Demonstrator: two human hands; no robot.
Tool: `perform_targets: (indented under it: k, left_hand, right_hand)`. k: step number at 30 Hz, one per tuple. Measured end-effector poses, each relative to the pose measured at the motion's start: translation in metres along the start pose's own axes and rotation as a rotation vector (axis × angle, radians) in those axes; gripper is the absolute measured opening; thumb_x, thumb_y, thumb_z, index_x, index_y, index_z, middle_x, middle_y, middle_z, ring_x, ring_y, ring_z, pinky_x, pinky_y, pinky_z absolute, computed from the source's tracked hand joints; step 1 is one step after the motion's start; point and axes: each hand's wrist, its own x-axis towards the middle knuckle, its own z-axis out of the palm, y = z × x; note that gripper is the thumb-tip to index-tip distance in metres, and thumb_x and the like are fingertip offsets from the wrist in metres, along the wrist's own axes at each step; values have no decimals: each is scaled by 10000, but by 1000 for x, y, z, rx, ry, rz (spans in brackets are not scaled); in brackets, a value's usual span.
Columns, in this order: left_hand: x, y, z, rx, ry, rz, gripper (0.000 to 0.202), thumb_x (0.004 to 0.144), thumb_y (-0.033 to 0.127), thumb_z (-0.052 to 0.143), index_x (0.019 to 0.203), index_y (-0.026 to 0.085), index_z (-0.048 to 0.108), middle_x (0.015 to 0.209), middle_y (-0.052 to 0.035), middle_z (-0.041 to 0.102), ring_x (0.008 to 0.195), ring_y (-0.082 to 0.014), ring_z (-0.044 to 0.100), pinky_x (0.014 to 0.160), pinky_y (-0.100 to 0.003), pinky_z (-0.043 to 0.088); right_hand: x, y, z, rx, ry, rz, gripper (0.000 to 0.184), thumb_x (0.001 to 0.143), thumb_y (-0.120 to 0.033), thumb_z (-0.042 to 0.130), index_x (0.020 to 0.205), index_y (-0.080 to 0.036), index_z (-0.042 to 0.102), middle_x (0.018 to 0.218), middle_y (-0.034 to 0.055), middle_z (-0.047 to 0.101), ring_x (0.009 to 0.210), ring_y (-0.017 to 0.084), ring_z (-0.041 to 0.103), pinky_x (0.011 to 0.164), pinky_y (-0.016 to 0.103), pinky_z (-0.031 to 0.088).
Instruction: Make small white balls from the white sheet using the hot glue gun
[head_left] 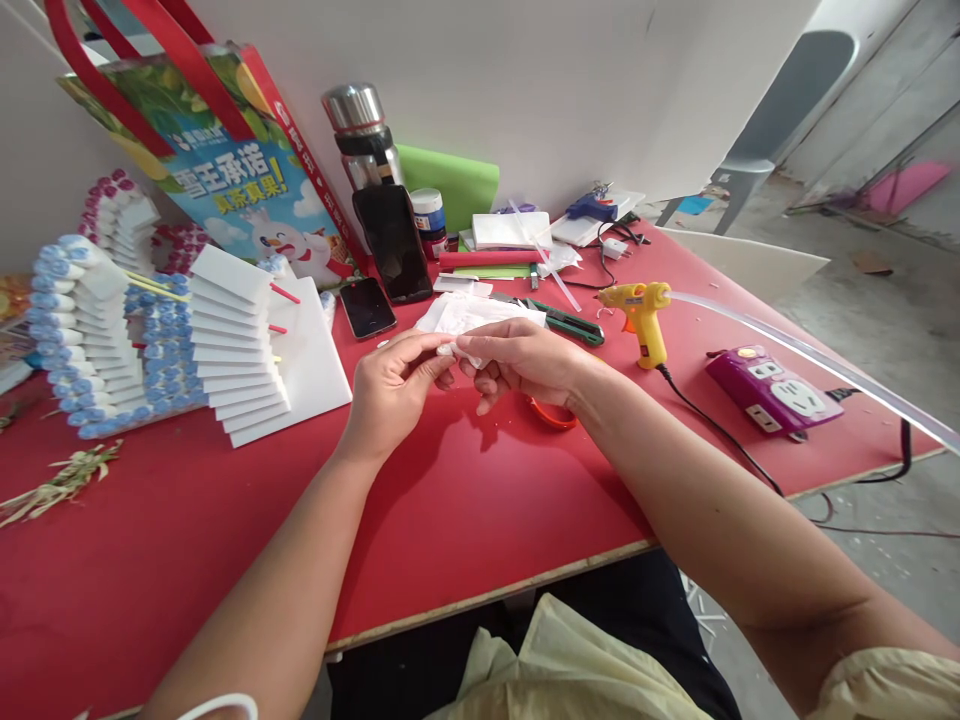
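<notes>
Both my hands meet over the middle of the red table (465, 520). My left hand (394, 385) and my right hand (525, 362) pinch a small white piece (459, 350) between their fingertips; I cannot make out whether it is paper or foam. White paper sheets (469, 312) lie on the table just behind my fingers. An orange loop (551, 418), perhaps a scissors handle, shows under my right wrist.
A yellow glue gun (643, 310) stands right of my hands, its cord running to a purple power strip (772, 390). A stepped white foam model (240, 345) with blue-tipped rolls sits left. Two phones (394, 245), a steel flask (361, 135), a printed bag (240, 180) and a green cutter (570, 322) stand behind.
</notes>
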Motion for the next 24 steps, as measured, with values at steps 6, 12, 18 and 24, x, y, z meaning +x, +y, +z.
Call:
perform_targets:
  k: [6,12,18,24]
  left_hand:
    - [0,-2,2,-76,34,-118,218,873,305,760,1060,200,801,784,-20,720,633,-119,667,686,-244,567]
    - [-1,-3,11,-237,171,-235,252,782,345,836,969,179,813,714,-16,722,603,-149,687,642,-281,609]
    - [-1,-3,10,-313,178,-277,246,727,300,878,929,175,815,714,-18,747,590,-155,700,637,-300,638]
    - [0,1,7,-292,127,-271,222,717,298,886,869,163,797,692,-19,739,566,-149,688,602,-277,616]
  right_hand:
    - [-1,2,6,-481,211,-219,261,882,-403,712,876,-144,738,696,12,639,533,105,571,558,252,506]
    - [-1,11,15,-1084,499,-516,195,926,-253,615,770,-156,680,619,-8,558,596,111,469,577,257,310]
    - [-3,10,13,-1138,349,-611,179,938,-189,547,820,-156,678,696,-1,611,634,113,463,614,258,315]
    - [-5,6,11,-1173,277,-628,154,930,-182,550,850,-154,678,728,17,650,652,124,513,634,257,337]
